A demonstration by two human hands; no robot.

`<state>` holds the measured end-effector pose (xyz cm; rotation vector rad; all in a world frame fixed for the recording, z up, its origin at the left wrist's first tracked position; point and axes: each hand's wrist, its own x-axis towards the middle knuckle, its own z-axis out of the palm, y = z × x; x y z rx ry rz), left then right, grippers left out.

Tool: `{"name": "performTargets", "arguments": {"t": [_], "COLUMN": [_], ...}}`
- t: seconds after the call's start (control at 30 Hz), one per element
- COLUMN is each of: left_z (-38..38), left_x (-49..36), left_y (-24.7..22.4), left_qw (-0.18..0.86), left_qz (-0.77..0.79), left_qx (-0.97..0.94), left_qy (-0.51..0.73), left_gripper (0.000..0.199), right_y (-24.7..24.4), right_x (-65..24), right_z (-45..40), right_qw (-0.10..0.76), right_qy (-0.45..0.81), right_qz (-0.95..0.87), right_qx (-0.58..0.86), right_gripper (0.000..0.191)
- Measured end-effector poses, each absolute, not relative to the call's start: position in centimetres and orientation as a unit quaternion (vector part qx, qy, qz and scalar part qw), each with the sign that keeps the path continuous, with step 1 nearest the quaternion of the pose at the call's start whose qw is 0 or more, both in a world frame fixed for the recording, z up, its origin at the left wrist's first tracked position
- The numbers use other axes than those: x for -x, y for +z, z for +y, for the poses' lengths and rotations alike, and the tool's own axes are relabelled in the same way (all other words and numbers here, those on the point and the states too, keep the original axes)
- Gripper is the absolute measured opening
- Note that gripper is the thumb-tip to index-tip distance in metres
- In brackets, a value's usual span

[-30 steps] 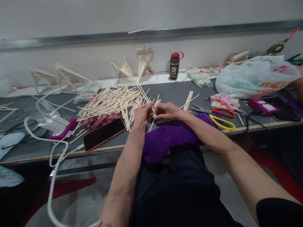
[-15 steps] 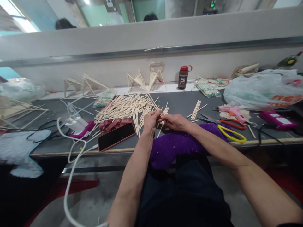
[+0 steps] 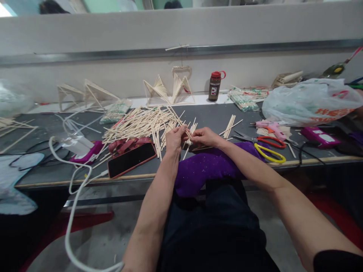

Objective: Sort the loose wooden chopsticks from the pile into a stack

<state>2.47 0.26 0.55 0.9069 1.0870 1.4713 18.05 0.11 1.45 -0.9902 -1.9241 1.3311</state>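
My left hand (image 3: pixel 174 139) is closed in a pinch on thin pale wooden sticks (image 3: pixel 179 121) that slant up and away toward the far side. Close beside it, my right hand (image 3: pixel 206 136) pinches the near end of these sticks; its fingertips partly hide how many there are. Just behind the fingers, a small bunch of loose sticks (image 3: pixel 194 127) lies on the dark table. Left of my hands spreads a large heap of the same sticks (image 3: pixel 136 124). A purple cloth (image 3: pixel 198 170) lies under my wrists at the table's edge.
Scissors (image 3: pixel 269 152) and a pink glue gun (image 3: pixel 272 128) lie on the right. A phone (image 3: pixel 132 160) with a white cable lies left. Behind stand a bottle (image 3: pixel 214 87) and stick models (image 3: pixel 159 90). A plastic bag (image 3: pixel 306 102) sits at the far right.
The view has tilted down and turned slightly right. My two hands stay close together at the sticks, and the slanting sticks between them now show more clearly.
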Motion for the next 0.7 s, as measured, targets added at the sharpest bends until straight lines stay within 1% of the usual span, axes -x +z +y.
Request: {"name": "performTargets", "arguments": {"t": [0.13, 0.23, 0.3, 0.4, 0.47, 0.57, 0.7], "left_z": [0.0, -0.3, -0.5, -0.4, -0.3, -0.3, -0.3], "left_x": [-2.6, -2.7, -2.6, -2.2, -1.8, -1.5, -1.4], "left_y": [0.7, 0.9, 1.0, 1.2, 1.3, 1.3, 1.3], "left_qw": [0.527, 0.505, 0.475, 0.42, 0.39, 0.366, 0.364], "left_qz": [0.45, 0.45, 0.447, 0.452, 0.458, 0.454, 0.444], "left_qx": [-0.387, -0.414, -0.424, -0.41, -0.39, -0.372, -0.369], "left_qy": [0.608, 0.609, 0.628, 0.672, 0.698, 0.722, 0.731], "left_gripper": [0.032, 0.032, 0.032, 0.03, 0.027, 0.025, 0.023], "right_y": [1.5, 1.7, 1.8, 1.9, 1.8, 1.6, 1.7], "right_x": [-17.9, -18.0, -18.1, -18.5, -18.7, -19.0, -19.0], "right_z": [-0.1, -0.1, 0.0, 0.4, 0.7, 0.8, 0.5], "right_qw": [0.27, 0.241, 0.212, 0.14, 0.088, 0.053, 0.04], "right_qy": [0.529, 0.499, 0.418, 0.22, 0.115, 0.057, 0.041], "right_qz": [-0.725, -0.744, -0.784, -0.853, -0.869, -0.866, -0.863], "right_qx": [0.35, 0.374, 0.407, 0.453, 0.473, 0.494, 0.503], "right_gripper": [0.03, 0.03, 0.028, 0.025, 0.025, 0.028, 0.031]}}
